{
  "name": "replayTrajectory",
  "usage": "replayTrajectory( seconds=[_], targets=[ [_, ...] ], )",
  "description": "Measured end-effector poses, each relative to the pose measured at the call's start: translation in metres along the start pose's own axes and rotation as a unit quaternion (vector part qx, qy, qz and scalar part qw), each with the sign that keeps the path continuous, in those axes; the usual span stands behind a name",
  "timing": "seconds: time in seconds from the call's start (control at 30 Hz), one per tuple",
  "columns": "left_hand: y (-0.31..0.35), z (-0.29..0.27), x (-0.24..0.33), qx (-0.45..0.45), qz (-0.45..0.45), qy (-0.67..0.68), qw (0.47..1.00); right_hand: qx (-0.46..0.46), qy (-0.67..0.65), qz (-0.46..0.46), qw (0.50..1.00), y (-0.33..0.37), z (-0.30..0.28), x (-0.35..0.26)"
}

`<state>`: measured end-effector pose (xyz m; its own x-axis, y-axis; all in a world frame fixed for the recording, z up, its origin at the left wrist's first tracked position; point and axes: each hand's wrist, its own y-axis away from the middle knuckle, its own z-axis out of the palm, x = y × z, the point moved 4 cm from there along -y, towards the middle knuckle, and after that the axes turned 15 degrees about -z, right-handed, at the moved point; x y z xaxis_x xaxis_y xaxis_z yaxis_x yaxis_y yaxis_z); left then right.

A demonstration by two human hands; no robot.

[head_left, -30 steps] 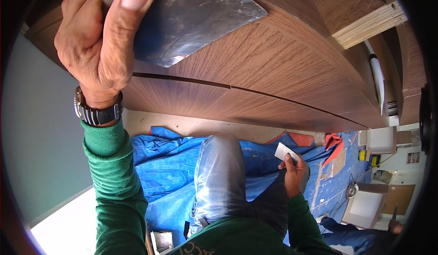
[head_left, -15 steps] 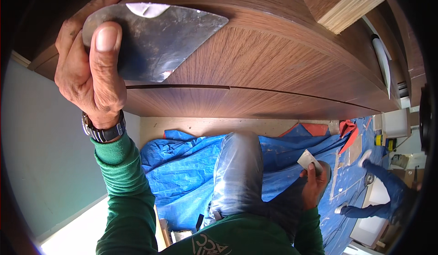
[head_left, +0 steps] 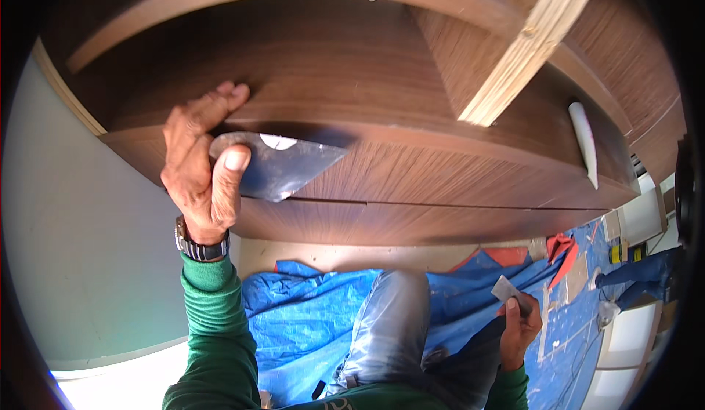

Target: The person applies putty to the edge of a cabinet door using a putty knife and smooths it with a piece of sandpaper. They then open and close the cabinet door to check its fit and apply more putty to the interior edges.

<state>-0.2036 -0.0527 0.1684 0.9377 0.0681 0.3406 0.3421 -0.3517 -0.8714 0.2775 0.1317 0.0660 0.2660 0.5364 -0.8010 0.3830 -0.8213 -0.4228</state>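
My left hand [head_left: 197, 162], with a watch on the wrist, pinches a flat grey metal scraper plate [head_left: 283, 171] under its thumb. A small white dab like filler [head_left: 278, 142] sits on the plate's upper edge. The plate is held in front of the wood-grain cabinet front [head_left: 411, 171], just below the shelf edge; whether it touches cannot be told. Lower right, beside my knee, my right hand [head_left: 520, 329] is closed on a small pale flat scraper [head_left: 507, 290] that points up and left.
A pale wooden batten [head_left: 536, 43] juts across the shelf, and a white tapered tube [head_left: 584, 146] lies at its right. Blue tarpaulin [head_left: 308, 322] covers the floor. A grey wall [head_left: 95, 234] bounds the left. Another person's legs [head_left: 635, 278] show at the far right.
The view has tilted up, showing more of the shelf interior and batten. My left hand and plate appear smaller and lower. The other person's legs have shifted right. Both hands keep their holds.
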Motion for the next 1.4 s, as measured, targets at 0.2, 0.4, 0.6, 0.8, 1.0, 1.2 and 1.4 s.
replayTrajectory(
  seconds=[0.2, 0.4, 0.6, 0.8, 1.0, 1.2, 1.4],
  targets=[
    [0.000, -0.002, 0.012, 0.002, -0.059, 0.000, 0.998, 0.023, -0.046, 0.025, 0.998, 0.012, -0.017, 0.010],
    [0.000, 0.003, 0.017, 0.004, -0.102, 0.016, 0.995, 0.049, -0.084, 0.005, 0.995, 0.009, -0.049, 0.040],
    [0.002, -0.001, 0.013, -0.008, -0.150, 0.036, 0.988, 0.041, -0.124, 0.016, 0.991, 0.013, -0.062, 0.069],
    [-0.003, 0.002, 0.015, 0.020, -0.201, 0.093, 0.975, 0.053, -0.170, 0.033, 0.984, 0.014, -0.074, 0.092],
    [0.008, -0.004, 0.000, 0.065, -0.283, 0.125, 0.949, 0.055, -0.179, 0.043, 0.981, 0.027, -0.072, 0.129],
    [0.014, 0.010, -0.020, 0.106, -0.323, 0.121, 0.933, 0.067, -0.220, 0.068, 0.971, 0.020, -0.085, 0.145],
    [0.014, 0.003, -0.041, 0.106, -0.333, 0.120, 0.929, 0.083, -0.301, 0.077, 0.947, 0.007, -0.071, 0.154]
  ],
)
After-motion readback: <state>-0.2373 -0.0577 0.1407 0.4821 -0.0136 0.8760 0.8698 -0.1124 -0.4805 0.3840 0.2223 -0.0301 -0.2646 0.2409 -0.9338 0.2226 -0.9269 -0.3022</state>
